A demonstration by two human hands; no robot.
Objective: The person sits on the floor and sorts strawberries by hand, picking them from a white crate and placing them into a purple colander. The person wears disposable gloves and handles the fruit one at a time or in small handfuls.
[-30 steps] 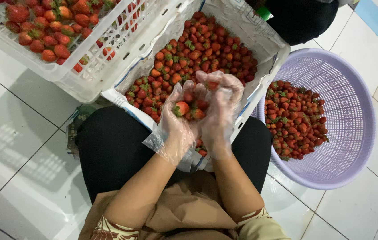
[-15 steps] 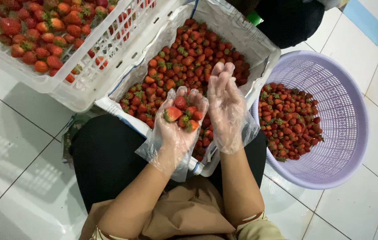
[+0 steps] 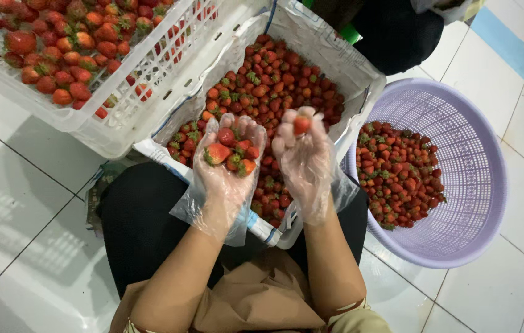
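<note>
Head camera looks down on two hands in loose clear plastic gloves: the left hand (image 3: 228, 157) lies cupped, palm up, cradling a small heap of strawberries (image 3: 230, 151), while the right hand (image 3: 302, 154) pinches a single strawberry (image 3: 301, 124) at its fingertips. Both hover over a lined box of strawberries (image 3: 336, 55) resting on the person's lap, with a white slatted crate (image 3: 126, 117) of more berries to its left and a lilac round basket (image 3: 478, 185), partly filled, on the tiled floor to the right.
</note>
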